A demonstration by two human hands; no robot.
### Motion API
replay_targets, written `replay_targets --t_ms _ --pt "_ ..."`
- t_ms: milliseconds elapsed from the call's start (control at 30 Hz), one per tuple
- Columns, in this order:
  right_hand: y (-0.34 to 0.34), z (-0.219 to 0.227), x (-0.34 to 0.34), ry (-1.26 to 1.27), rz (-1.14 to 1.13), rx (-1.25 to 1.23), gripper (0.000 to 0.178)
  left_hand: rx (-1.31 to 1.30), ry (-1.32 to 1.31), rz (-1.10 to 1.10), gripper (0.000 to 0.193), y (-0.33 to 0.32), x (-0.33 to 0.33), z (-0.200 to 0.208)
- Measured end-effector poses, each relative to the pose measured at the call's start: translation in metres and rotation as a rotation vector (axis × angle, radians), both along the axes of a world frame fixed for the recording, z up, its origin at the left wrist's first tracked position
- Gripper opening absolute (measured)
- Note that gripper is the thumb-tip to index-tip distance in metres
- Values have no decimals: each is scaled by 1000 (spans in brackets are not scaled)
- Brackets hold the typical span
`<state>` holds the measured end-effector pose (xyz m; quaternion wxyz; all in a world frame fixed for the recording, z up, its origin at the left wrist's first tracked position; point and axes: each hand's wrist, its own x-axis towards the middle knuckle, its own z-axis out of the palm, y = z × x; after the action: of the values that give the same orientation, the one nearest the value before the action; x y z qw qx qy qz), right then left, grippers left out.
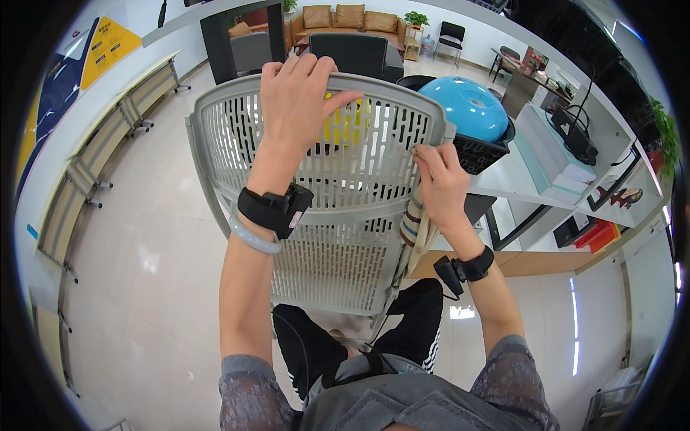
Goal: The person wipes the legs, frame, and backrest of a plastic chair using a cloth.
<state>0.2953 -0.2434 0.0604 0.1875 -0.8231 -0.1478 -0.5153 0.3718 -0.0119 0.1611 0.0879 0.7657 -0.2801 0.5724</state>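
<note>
A grey plastic folding chair [316, 262] with slotted panels stands upright in front of my legs. Over the top edge of its backrest [237, 118] my left hand [296, 97] is hooked, fingers bent across the rim and thumb pointing right. At the backrest's right edge, my right hand [442, 179] is closed in a pinch. A beige and brown striped cloth strap [411, 223] hangs down the chair's side just below those fingers and seems to run up into them. What exactly lies between the fingertips is partly hidden. Something yellow [346, 126] shows through the slots behind the backrest.
To the right, a white shelf unit holds a black basket [485, 152] with a shiny blue dome-shaped thing [467, 108], boxes [550, 161] and red items [598, 235]. Folded tables on wheels [100, 147] line the left wall. A black chair [348, 56] and brown sofa [350, 20] stand ahead.
</note>
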Motion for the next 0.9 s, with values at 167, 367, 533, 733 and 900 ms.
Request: replay_targets --t_ms 167,367,533,733,900 --pt "4 19 -12 -128 18 -33 19 -35 -128 -7 42 11 -25 14" --pt "1 36 11 -208 93 -21 17 -17 -279 59 45 15 -41 29" --pt "2 29 22 -178 118 14 16 -35 -298 51 46 13 -24 24" --pt "4 24 20 -179 99 15 16 38 -264 146 44 12 -32 20" --pt "5 22 14 -183 123 34 19 62 -187 169 42 15 -37 20"
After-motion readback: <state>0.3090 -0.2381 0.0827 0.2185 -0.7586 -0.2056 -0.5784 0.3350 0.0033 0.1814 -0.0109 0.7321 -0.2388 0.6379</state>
